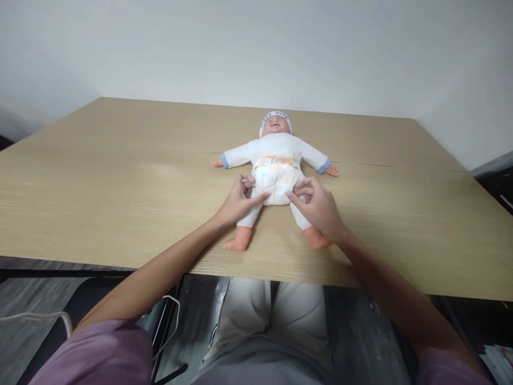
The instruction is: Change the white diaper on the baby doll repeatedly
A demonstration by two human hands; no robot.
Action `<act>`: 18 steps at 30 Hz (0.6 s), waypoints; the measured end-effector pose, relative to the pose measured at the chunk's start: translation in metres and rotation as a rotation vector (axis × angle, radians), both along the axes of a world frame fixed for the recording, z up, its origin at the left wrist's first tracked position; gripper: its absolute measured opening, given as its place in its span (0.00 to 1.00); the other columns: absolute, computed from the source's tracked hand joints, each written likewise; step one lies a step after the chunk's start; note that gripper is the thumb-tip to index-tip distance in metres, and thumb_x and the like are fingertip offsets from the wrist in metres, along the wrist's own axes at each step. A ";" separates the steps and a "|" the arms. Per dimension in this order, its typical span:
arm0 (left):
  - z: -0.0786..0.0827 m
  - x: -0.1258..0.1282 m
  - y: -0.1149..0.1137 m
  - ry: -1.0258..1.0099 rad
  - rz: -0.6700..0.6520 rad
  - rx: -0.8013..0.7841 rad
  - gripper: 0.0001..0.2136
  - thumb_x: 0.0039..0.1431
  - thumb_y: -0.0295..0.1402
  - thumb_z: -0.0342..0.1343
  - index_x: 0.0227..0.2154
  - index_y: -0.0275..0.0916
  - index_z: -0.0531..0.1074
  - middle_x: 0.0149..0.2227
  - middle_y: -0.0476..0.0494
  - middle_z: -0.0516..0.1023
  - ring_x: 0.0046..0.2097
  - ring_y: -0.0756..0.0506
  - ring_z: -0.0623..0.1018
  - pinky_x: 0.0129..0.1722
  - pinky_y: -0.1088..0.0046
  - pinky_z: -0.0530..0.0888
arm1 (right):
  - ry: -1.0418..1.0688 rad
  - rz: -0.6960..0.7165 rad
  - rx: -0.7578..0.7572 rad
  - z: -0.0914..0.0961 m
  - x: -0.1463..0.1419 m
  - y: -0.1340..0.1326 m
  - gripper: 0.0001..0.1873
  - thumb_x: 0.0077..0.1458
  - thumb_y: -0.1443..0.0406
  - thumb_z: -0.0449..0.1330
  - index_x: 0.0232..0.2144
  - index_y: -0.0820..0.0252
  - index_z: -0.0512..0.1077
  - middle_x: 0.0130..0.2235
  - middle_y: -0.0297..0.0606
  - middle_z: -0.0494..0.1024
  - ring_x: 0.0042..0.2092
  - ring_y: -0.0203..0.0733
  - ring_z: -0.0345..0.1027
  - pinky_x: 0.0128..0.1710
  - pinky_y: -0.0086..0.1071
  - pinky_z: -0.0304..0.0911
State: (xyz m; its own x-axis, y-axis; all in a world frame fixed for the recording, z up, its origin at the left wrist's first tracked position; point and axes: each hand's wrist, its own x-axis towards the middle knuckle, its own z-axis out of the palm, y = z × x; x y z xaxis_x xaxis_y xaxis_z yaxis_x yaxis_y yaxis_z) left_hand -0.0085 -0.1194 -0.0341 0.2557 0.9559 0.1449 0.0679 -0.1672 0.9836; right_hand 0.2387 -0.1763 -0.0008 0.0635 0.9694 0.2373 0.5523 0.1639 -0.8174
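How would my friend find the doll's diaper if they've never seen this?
On the wooden table, a doll lies face up. Look at its hips, between the left hand and the right hand: that's the diaper. Unlike the white suit around it, it has an orange-edged printed band.

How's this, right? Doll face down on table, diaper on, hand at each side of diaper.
No, the head view shows the doll lying face up, not face down. The rest stands: on the table, diaper on, left hand and right hand at its sides.
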 end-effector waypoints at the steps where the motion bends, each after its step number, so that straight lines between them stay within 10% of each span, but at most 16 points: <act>1: -0.002 0.000 -0.001 -0.011 0.019 -0.021 0.30 0.54 0.47 0.76 0.47 0.44 0.61 0.42 0.49 0.78 0.41 0.46 0.76 0.43 0.68 0.73 | -0.005 0.011 -0.007 0.002 0.002 0.000 0.17 0.64 0.49 0.71 0.41 0.52 0.74 0.39 0.37 0.89 0.40 0.49 0.83 0.46 0.41 0.70; 10: 0.020 -0.003 -0.008 0.265 -0.118 0.126 0.20 0.66 0.52 0.68 0.45 0.38 0.82 0.46 0.42 0.86 0.49 0.38 0.81 0.53 0.59 0.77 | -0.240 0.106 0.081 -0.009 -0.005 0.002 0.19 0.67 0.50 0.68 0.29 0.53 0.75 0.37 0.38 0.85 0.42 0.51 0.74 0.50 0.44 0.65; 18: 0.020 -0.005 -0.004 0.049 -0.174 -0.128 0.21 0.65 0.53 0.70 0.48 0.40 0.84 0.51 0.38 0.87 0.51 0.38 0.83 0.51 0.59 0.79 | 0.056 0.150 -0.081 -0.009 0.001 0.010 0.20 0.63 0.46 0.68 0.32 0.55 0.78 0.35 0.35 0.83 0.38 0.46 0.73 0.42 0.38 0.66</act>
State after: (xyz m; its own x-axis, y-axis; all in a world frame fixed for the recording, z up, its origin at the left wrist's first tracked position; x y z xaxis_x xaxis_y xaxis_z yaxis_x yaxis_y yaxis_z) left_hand -0.0133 -0.1233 -0.0137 0.4219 0.9066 0.0088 0.0969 -0.0548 0.9938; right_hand 0.2398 -0.1667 -0.0097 -0.0721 0.9847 0.1584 0.4799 0.1735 -0.8600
